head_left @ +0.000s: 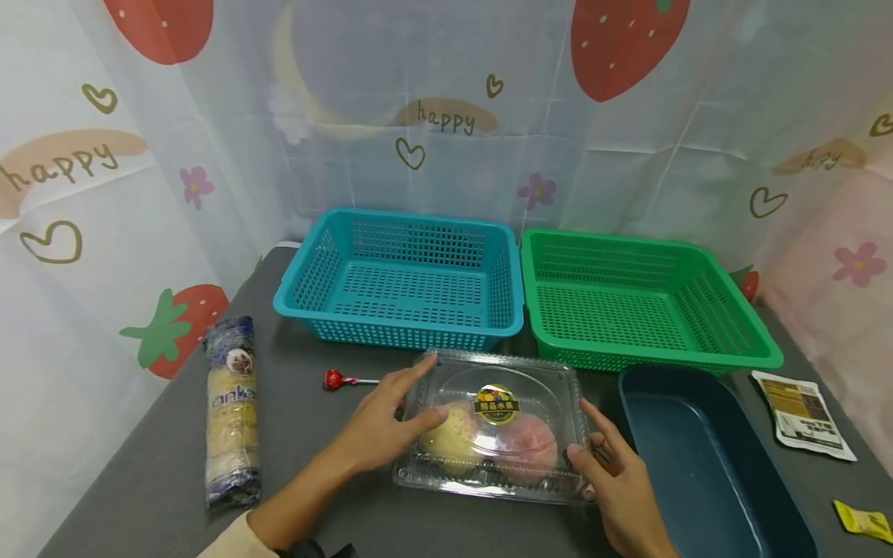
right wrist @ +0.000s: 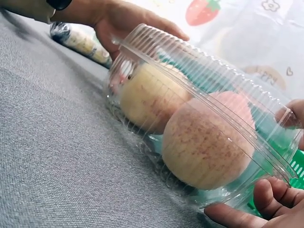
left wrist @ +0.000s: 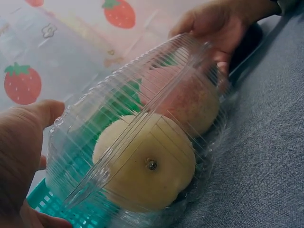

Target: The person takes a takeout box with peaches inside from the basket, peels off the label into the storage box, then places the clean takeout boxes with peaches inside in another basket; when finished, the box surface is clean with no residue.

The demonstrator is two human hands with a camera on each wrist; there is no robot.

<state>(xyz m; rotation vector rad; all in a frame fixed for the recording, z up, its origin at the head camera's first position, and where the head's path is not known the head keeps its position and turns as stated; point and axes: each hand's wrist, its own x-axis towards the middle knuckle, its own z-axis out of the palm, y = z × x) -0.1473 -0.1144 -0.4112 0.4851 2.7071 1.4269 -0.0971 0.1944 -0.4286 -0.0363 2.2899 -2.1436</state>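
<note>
A clear plastic clamshell fruit box [head_left: 544, 380] with a dark round label lies closed on the grey table in front of me. Through its lid show two peaches, a pale yellow one [left wrist: 156, 161] on the left and a pinkish one [right wrist: 209, 142] on the right. My left hand [head_left: 384, 422] holds the box's left side, thumb over the lid and fingers along the edge. At the opposite side my right hand [head_left: 617, 473] grips the right edge, its thumb on top and other fingers curled by the side wall.
Behind the box stand a blue basket [head_left: 401, 329] and a green basket [head_left: 649, 360]. A dark blue tray [head_left: 698, 465] is at the right, with a white-and-brown packet [head_left: 802, 415] and yellow wrapped candy [head_left: 863, 521] beyond. Leftward lie a red lollipop [head_left: 334, 379] and a long noodle-like pack [head_left: 232, 418].
</note>
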